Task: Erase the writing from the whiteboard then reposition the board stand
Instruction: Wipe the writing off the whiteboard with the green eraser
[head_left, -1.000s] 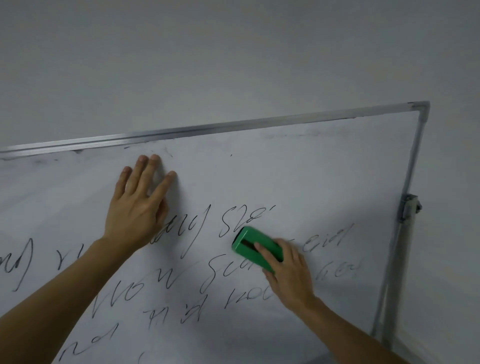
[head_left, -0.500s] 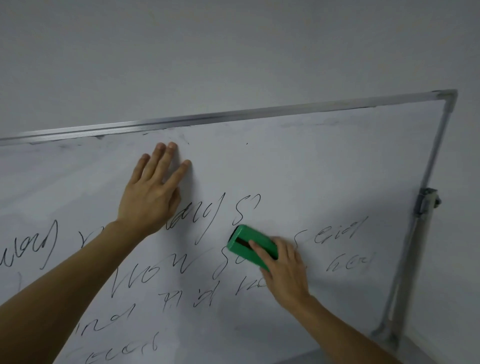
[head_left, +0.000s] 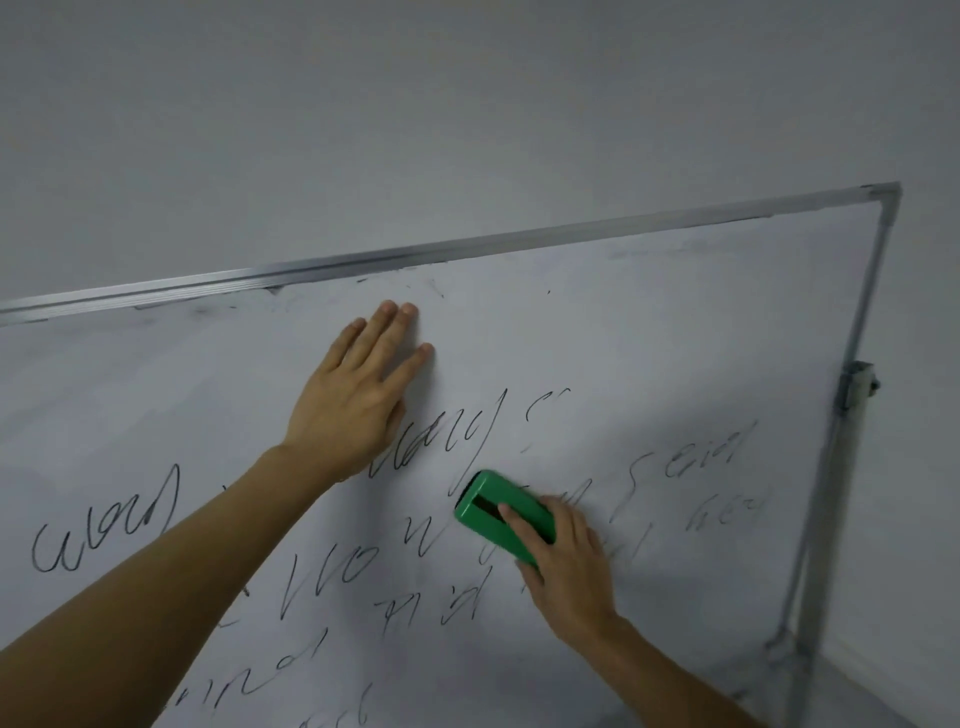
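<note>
A metal-framed whiteboard (head_left: 675, 322) fills the view, its upper band wiped and its lower half covered in black handwriting (head_left: 353, 566). My left hand (head_left: 358, 395) lies flat on the board near the top, fingers spread, palm pressing the surface. My right hand (head_left: 566, 566) grips a green eraser (head_left: 493, 512) pressed against the board in the middle of the writing. Faded, half-wiped words sit to the right of the eraser. The stand's metal post (head_left: 815, 561) runs down behind the board's right edge with a clamp (head_left: 854, 387) on it.
A plain grey wall (head_left: 467, 119) stands behind and above the board. At the lower right, the post meets the floor close to the wall's base.
My right hand slid the eraser left and slightly down across the writing, and part of the word above it has been wiped away. My view shifted left. The left hand stays pressed on the board.
</note>
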